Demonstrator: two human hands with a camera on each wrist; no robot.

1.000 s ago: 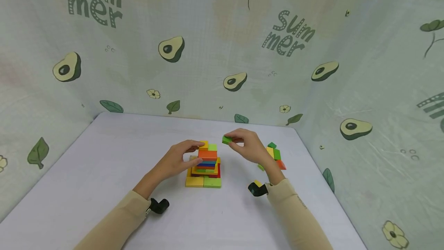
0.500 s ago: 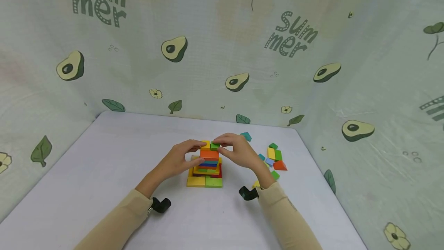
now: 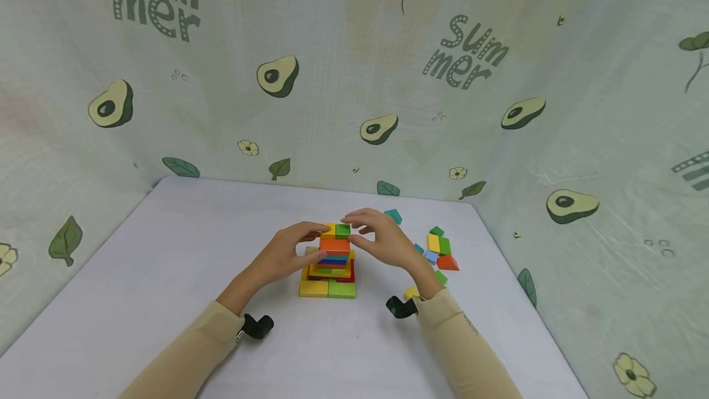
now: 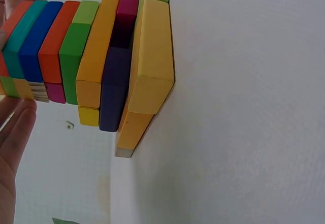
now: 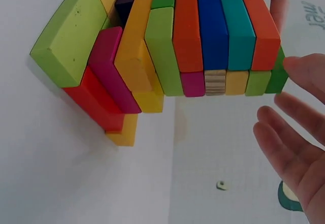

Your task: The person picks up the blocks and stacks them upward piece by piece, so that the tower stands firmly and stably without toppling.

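Observation:
A stepped tower of coloured wooden blocks (image 3: 335, 246) stands upright on the table. My left hand (image 3: 285, 250) steadies its upper left side, the thumb against the front layers and the fingers by the yellow block (image 3: 330, 233) on top. Beside that yellow block sits a green block (image 3: 343, 231), the tower's top right piece. My right hand (image 3: 386, 242) is at its right, thumb and fingers spread apart. In the right wrist view the right thumb is very close to the green block (image 5: 277, 75); whether it touches cannot be told.
Loose blocks lie to the right of the tower, among them an orange-red one (image 3: 447, 263), a yellow one (image 3: 434, 242) and a teal one (image 3: 394, 216). A patterned cloth (image 3: 327, 159) rises behind the white table (image 3: 249, 202).
My right hand has carried the green block leftward onto the tower's top, beside the yellow block. Its fingers have since spread off it. My left hand has stayed at the tower.

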